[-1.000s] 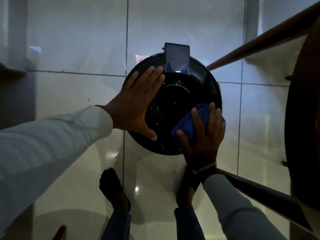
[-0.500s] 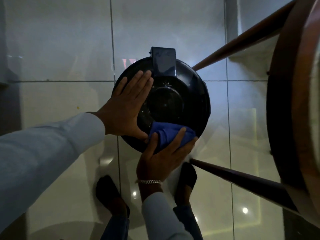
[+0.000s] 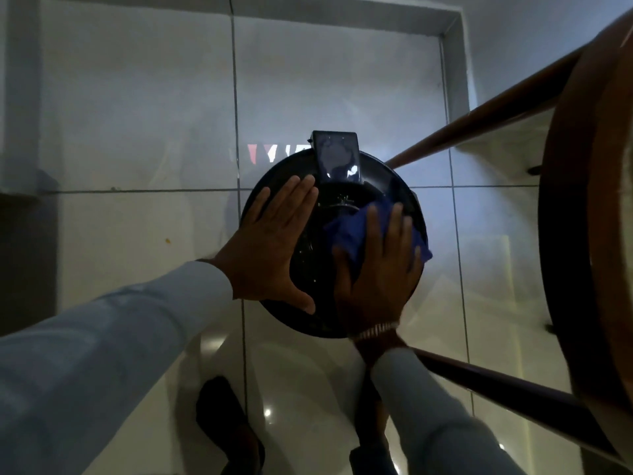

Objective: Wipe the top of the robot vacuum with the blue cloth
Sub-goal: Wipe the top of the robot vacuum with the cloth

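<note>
A round black robot vacuum (image 3: 317, 248) sits on the tiled floor in the middle of the view. My left hand (image 3: 270, 245) lies flat on its left half, fingers together and thumb spread, holding nothing. My right hand (image 3: 380, 269) presses the blue cloth (image 3: 356, 228) onto the right side of the vacuum's top. The cloth pokes out past my fingers toward the far side and at the right rim. A dark phone-like slab (image 3: 337, 157) stands at the vacuum's far edge.
A wooden stool or round table (image 3: 589, 234) fills the right side, with one leg (image 3: 479, 118) slanting over the vacuum's far right and another (image 3: 507, 392) crossing just under my right wrist. My dark shoes (image 3: 226, 423) stand below the vacuum on glossy tiles (image 3: 137, 132).
My right hand has swept the blue cloth from the vacuum's near edge up and across to its right side. My left hand has stayed flat on the left half.
</note>
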Motion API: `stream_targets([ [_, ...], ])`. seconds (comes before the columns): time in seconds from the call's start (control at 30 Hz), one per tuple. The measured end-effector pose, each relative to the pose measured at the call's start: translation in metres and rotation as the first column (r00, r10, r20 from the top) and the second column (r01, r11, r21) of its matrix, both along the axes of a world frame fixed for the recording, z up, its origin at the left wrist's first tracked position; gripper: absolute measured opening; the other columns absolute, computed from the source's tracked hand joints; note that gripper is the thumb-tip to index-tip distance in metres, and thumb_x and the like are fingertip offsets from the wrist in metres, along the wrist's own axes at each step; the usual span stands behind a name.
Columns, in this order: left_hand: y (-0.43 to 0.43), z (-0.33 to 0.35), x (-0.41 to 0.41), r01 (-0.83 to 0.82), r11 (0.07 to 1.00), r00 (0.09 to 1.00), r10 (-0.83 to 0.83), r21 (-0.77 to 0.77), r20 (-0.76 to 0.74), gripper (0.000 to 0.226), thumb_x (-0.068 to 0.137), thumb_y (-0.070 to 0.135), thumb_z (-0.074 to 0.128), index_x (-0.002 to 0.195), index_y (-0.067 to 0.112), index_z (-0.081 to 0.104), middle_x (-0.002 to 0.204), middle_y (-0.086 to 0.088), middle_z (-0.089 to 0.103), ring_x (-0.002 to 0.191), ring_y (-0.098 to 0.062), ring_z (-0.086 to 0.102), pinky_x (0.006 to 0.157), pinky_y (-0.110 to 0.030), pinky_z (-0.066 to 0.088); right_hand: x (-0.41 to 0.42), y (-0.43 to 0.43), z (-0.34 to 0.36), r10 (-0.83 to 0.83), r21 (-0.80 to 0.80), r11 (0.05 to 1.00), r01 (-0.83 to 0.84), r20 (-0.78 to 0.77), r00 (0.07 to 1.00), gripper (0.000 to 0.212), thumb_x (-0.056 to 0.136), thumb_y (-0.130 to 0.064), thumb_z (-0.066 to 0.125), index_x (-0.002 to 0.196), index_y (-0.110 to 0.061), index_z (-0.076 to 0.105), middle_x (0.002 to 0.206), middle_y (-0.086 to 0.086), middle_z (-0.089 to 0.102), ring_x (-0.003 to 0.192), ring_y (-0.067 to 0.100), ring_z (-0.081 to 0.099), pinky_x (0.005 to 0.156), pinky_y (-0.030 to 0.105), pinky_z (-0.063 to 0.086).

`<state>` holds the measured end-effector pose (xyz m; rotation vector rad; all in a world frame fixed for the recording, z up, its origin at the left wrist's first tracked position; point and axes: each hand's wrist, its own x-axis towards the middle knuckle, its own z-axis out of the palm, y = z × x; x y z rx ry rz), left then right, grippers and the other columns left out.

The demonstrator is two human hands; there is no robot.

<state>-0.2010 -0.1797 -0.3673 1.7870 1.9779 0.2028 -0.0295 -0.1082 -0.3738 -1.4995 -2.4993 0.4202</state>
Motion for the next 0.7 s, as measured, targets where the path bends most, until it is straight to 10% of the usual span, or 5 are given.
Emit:
stream_targets([
  [0.13,-0.004,-0.004,-0.003,-0.014,1.0,0.999,0.014,0.019,0.039,0.146,0.047,0.097,0.047,0.152,0.013,-0.011,0.163,-0.005,-0.016,0.149,-0.021,-0.02,0.123,-0.048,-0.006,0.062,-0.023,-0.007,0.299,0.005,0.954,-0.301,0.116,0.947,0.074,0.088,-0.062,0.038,0.149,-0.034,0.007,0.16,0.005,0.007,0.148,0.031,0.005,0.117,0.061,0.013],
  [0.3,-0.002,-0.009,-0.003,-0.006,0.999,0.999,0.004,0.047,0.035,0.147,0.046,0.098,0.045,0.152,0.013,-0.01,0.164,-0.007,-0.013,0.15,-0.022,-0.018,0.123,-0.048,-0.006,0.017,0.014,0.004,0.007,-0.11,0.994,-0.006,0.005,1.0,0.067,0.089,-0.064,0.028,0.147,-0.032,0.016,0.159,0.014,0.017,0.146,0.037,0.013,0.113,0.065,0.021],
  [0.4,-0.006,-0.005,-0.001,-0.037,0.997,0.999,0.034,0.067,0.038,0.141,0.054,0.093,0.048,0.153,0.009,-0.006,0.164,-0.012,-0.006,0.151,-0.025,-0.012,0.124,-0.048,-0.001,0.002,-0.018,0.017,0.133,-0.103,0.986,-0.132,0.001,0.991,0.069,0.086,-0.06,0.038,0.146,-0.028,0.026,0.159,0.012,0.02,0.147,0.033,0.013,0.117,0.061,0.012],
  [0.7,-0.058,0.044,0.075,-0.509,0.846,0.819,0.421,0.157,0.389,0.106,0.069,0.006,0.066,0.152,0.004,0.0,0.164,-0.013,-0.003,0.152,-0.027,-0.008,0.122,-0.057,0.012,0.002,0.05,0.051,0.101,-0.167,0.972,-0.166,-0.341,0.935,0.047,0.094,-0.026,0.038,0.138,-0.008,0.043,0.146,0.017,0.045,0.138,0.031,0.038,0.111,0.058,0.035],
])
